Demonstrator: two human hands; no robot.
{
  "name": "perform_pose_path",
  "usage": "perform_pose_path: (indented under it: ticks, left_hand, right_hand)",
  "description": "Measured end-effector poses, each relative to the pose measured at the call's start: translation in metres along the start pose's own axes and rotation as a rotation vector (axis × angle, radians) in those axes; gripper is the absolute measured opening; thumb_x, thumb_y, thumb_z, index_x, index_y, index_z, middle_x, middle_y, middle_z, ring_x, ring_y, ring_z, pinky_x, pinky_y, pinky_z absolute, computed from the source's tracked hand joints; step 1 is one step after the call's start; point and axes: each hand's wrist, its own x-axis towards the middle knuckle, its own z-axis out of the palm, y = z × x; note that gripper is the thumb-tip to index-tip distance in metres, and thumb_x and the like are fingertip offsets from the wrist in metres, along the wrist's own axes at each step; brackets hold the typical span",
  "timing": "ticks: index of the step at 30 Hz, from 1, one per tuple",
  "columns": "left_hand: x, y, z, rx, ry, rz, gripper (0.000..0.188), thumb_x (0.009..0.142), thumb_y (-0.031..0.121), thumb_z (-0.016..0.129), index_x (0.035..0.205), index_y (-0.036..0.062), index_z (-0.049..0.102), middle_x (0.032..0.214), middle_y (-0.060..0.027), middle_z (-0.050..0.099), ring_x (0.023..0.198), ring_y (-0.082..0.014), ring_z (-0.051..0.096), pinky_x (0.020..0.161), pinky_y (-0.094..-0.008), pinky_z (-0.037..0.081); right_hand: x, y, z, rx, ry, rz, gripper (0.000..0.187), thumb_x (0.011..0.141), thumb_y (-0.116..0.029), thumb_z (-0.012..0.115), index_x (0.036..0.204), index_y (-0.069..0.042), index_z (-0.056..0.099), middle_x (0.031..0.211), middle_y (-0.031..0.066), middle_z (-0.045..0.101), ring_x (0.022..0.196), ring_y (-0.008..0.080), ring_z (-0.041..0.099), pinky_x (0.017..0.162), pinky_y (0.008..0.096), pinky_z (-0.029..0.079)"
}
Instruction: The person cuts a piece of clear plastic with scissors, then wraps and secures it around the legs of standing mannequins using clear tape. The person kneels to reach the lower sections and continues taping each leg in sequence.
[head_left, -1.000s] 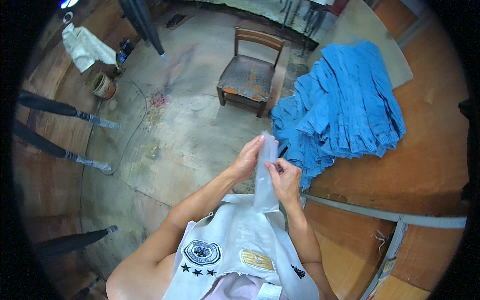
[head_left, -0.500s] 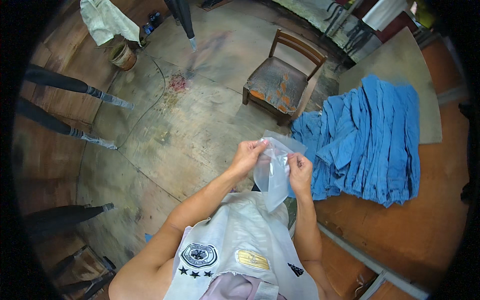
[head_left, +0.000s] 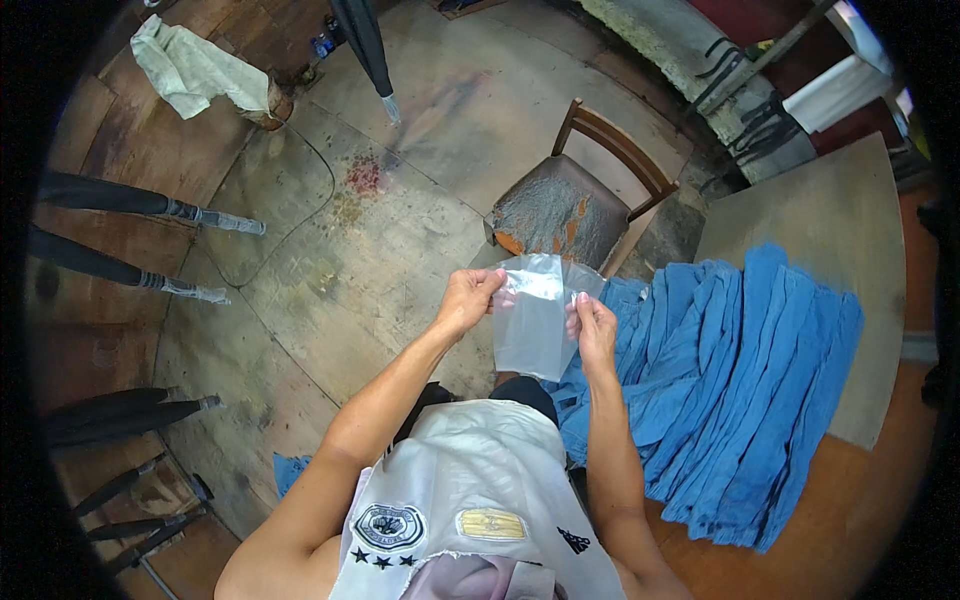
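A clear plastic sheet or bag (head_left: 530, 325) is stretched between my two hands, in front of my body. My left hand (head_left: 470, 300) pinches its left edge between thumb and fingers. My right hand (head_left: 592, 332) grips the right side, with the thumb on top and fingertips showing through the film. The plastic hangs fairly flat and lets the things behind it show through. Just right of my right hand lies a long pile of blue denim garments (head_left: 740, 390), folded and overlapping in a row.
A worn brown chair (head_left: 560, 215) with a cracked seat stands ahead. Dark padded poles with wrapped tips (head_left: 150, 200) jut in from the left. A pale cloth (head_left: 200, 70) hangs at upper left near a cable (head_left: 330, 170) on the floor. A board (head_left: 810, 220) leans beyond the denim.
The plastic has been spread from a bunched, creased shape into a wider, flatter one. My hands have moved slightly apart. The view has shifted, so the denim pile appears lower.
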Motion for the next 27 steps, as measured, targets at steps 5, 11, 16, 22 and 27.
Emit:
perform_pose_path:
  ticks: [5, 11, 16, 22, 27]
  left_hand:
    - [0.053, 0.008, 0.006, -0.023, 0.134, -0.046, 0.033, 0.105, 0.030, 0.061, 0.100, 0.0001, 0.073, 0.089, -0.0096, 0.077, 0.075, -0.0130, 0.073, 0.069, -0.0276, 0.060]
    - [0.084, 0.001, -0.007, -0.022, 0.219, -0.029, 0.028, 0.103, 0.026, 0.065, 0.101, -0.0005, 0.072, 0.089, -0.0073, 0.077, 0.072, -0.0100, 0.070, 0.065, -0.0249, 0.055]
    - [0.088, -0.001, -0.013, -0.158, 0.279, -0.007, 0.023, 0.101, 0.021, 0.068, 0.098, -0.0009, 0.073, 0.084, -0.0059, 0.076, 0.072, -0.0092, 0.070, 0.063, -0.0227, 0.052]
    - [0.084, 0.006, -0.010, -0.090, 0.411, -0.001, 0.018, 0.098, 0.017, 0.072, 0.097, -0.0006, 0.071, 0.087, -0.0066, 0.076, 0.072, -0.0091, 0.068, 0.065, -0.0251, 0.054]
    - [0.076, 0.006, -0.014, -0.200, 0.531, 0.092, 0.016, 0.097, 0.014, 0.073, 0.098, -0.0015, 0.068, 0.086, -0.0063, 0.075, 0.071, -0.0098, 0.067, 0.064, -0.0250, 0.053]
  right_hand:
    - [0.091, 0.012, -0.018, -0.003, -0.041, 0.082, 0.036, 0.107, -0.033, 0.056, 0.093, -0.003, 0.070, 0.068, -0.0006, 0.059, 0.059, 0.0078, 0.052, 0.054, 0.0240, 0.043]
    - [0.160, 0.031, -0.027, 0.011, -0.068, 0.133, 0.030, 0.105, -0.029, 0.059, 0.096, -0.003, 0.070, 0.072, -0.0004, 0.061, 0.060, 0.0076, 0.053, 0.056, 0.0234, 0.043]
    - [0.199, 0.063, -0.034, 0.038, -0.059, 0.145, 0.023, 0.104, -0.024, 0.062, 0.101, -0.003, 0.069, 0.074, 0.0002, 0.063, 0.061, 0.0077, 0.055, 0.055, 0.0232, 0.045]
    - [0.279, 0.150, -0.055, -0.186, 0.109, 0.175, 0.023, 0.102, -0.023, 0.063, 0.097, -0.002, 0.070, 0.072, 0.0018, 0.065, 0.057, 0.0097, 0.056, 0.051, 0.0258, 0.046]
    - [0.348, 0.208, -0.074, -0.291, 0.334, 0.234, 0.024, 0.100, -0.023, 0.065, 0.096, 0.000, 0.070, 0.069, 0.0067, 0.069, 0.053, 0.0135, 0.060, 0.048, 0.0288, 0.048]
